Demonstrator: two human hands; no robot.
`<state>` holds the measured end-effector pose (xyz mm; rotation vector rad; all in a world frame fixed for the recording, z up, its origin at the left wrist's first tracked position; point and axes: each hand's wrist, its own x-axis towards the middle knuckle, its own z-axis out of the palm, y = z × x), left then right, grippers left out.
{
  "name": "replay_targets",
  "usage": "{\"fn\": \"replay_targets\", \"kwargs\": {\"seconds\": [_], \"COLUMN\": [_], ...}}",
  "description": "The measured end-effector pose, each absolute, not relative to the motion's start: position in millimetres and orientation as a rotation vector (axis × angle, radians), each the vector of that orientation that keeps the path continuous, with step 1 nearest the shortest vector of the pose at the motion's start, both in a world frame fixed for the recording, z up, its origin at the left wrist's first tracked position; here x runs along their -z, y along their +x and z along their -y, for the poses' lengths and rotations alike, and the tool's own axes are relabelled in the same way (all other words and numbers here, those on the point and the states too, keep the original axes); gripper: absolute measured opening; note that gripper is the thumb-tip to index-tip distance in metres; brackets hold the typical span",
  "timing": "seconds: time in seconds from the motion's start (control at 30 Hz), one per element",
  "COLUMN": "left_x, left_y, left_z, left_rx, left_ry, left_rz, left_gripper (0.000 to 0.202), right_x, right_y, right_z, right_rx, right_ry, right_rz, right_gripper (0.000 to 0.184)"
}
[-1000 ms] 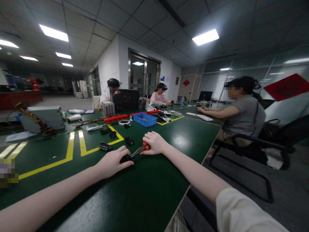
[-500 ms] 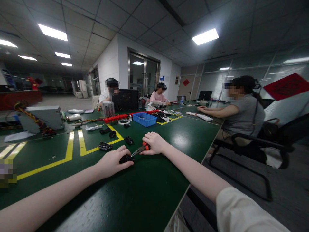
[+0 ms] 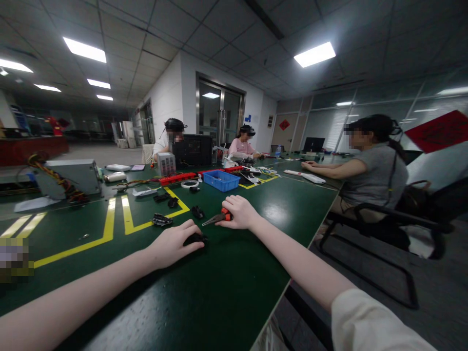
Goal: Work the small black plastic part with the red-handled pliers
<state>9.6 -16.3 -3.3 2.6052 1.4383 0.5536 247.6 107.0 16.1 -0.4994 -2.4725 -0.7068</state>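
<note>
Hands: on my feed, left hand (image 3: 179,243) bends over a black piece (image 3: 197,238), fingers curled and thumb stretched along the near side, holding it; right hand (image 3: 237,213) is folded tight round the handles of pliers (image 3: 216,218), with some orange-red grip showing.
Green table (image 3: 219,292): fills most of what I see below the hands, marked with bands of yellow tape (image 3: 109,219) on its left half.
Person in grey (image 3: 380,168): seated at my right, forearms resting at the table, well apart from the hands I follow.
Black case (image 3: 193,148): upright across the table, with a person in pink (image 3: 241,145) seated to the right of it.
Metal box (image 3: 66,178): on the left, a bundle of coloured cables hanging over its side.
Blue bin (image 3: 229,185): beyond the right hand, near a red strip (image 3: 179,179); its contents are too small for me to tell.
Pliers: aimed leftward, tips near the black piece yet apart from it; I cannot tell how far the jaws are parted.
Black piece: under the left fingers, mostly hidden from me, its right end showing.
Loose black parts (image 3: 198,212): scattered beyond the left hand, one just past its fingers.
</note>
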Motion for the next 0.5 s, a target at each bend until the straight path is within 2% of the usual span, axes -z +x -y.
{"fn": "replay_targets", "kwargs": {"seconds": [0.5], "left_x": [1.0], "left_y": [10.0], "left_z": [18.1], "left_rx": [-0.553], "left_ry": [2.591], "left_rz": [-1.440], "left_gripper": [0.031], "right_x": [-16.2], "right_y": [245.2], "right_z": [-104.6], "right_rx": [0.689], "right_ry": [-0.399], "right_rz": [2.530], "right_gripper": [0.050]}}
